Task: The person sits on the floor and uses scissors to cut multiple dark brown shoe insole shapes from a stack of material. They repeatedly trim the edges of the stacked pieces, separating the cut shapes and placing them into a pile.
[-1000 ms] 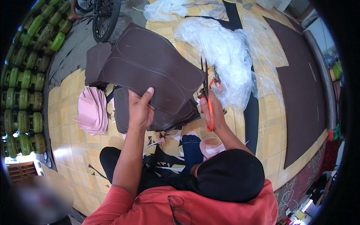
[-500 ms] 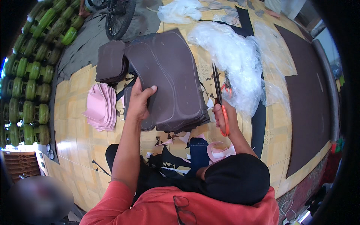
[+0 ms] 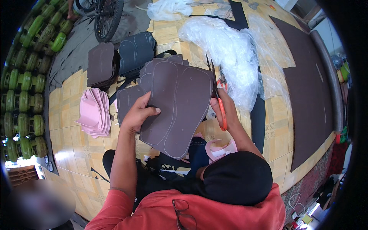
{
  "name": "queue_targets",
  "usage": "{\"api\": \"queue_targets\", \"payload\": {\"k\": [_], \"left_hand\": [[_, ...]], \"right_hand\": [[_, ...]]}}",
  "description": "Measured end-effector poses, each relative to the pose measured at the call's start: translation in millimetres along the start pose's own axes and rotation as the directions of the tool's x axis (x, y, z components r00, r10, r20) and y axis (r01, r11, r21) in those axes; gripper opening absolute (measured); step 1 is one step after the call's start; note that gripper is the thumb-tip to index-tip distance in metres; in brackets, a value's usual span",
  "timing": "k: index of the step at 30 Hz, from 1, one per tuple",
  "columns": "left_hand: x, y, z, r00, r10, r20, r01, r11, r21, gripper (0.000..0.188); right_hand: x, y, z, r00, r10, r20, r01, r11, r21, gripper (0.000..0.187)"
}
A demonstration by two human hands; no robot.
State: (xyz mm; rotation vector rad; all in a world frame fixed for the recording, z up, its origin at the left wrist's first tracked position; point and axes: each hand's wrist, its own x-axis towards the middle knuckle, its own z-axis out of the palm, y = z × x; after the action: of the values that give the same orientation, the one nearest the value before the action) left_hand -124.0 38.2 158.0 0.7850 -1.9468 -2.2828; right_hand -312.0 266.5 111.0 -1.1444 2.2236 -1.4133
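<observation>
My left hand [image 3: 141, 115] grips a dark brown sheet [image 3: 184, 99] by its left side, thumb on top. Pale curved outlines like shoe soles are drawn on it. My right hand [image 3: 225, 104] holds scissors [image 3: 222, 117] with orange handles, their blades slightly apart and pointing away from me along the sheet's right edge. Whether the blades touch the sheet I cannot tell. More brown sheets [image 3: 126, 97] lie beneath and behind the held one, partly hidden. Beyond them are a brown stack [image 3: 100, 63] and a blue-grey stack [image 3: 136, 51], both with drawn outlines.
Pink sheets [image 3: 94, 111] are piled at the left. Crumpled clear plastic [image 3: 226, 46] spreads at the far right of the sheets, by a long dark strip [image 3: 258, 126]. A large brown sheet [image 3: 306, 103] lies farther right. Green gas cylinders [image 3: 25, 92] line the left; a bicycle wheel [image 3: 108, 19] stands behind.
The brown sheet has come nearer to me and turned, its lower corner now over my lap. The scissors have come up beside its right edge. The blue-grey stack has come into view.
</observation>
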Motion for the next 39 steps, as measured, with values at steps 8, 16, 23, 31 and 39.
{"api": "queue_targets", "payload": {"k": [8,16,23,31,39], "left_hand": [[1.1,-4.4,-26.0,0.999,-0.046,0.019,0.046,0.999,-0.012,0.066],[-5.7,13.9,-47.4,0.995,-0.078,0.064,0.073,0.994,0.087,0.065],[-6.9,-44.5,-47.1,0.992,-0.051,0.112,0.105,0.833,-0.544,0.054],[-2.7,-50.3,74.3,0.98,0.093,-0.178,-0.165,0.88,-0.445,0.051],[1.4,-38.9,56.5,0.932,0.044,-0.36,-0.265,0.76,-0.593,0.04]], "right_hand": [[-2.4,2.1,-12.7,0.989,0.052,0.139,-0.054,0.998,0.014,0.043],[-4.9,6.4,-22.8,0.9,0.296,0.319,-0.405,0.838,0.366,0.033],[-2.0,-0.2,2.4,0.912,0.326,0.25,-0.398,0.552,0.733,0.019],[-14.1,-14.7,27.1,0.876,0.404,0.266,-0.478,0.642,0.6,0.02],[-7.9,11.3,25.8,0.976,0.21,-0.053,-0.193,0.955,0.224,0.035]]}}
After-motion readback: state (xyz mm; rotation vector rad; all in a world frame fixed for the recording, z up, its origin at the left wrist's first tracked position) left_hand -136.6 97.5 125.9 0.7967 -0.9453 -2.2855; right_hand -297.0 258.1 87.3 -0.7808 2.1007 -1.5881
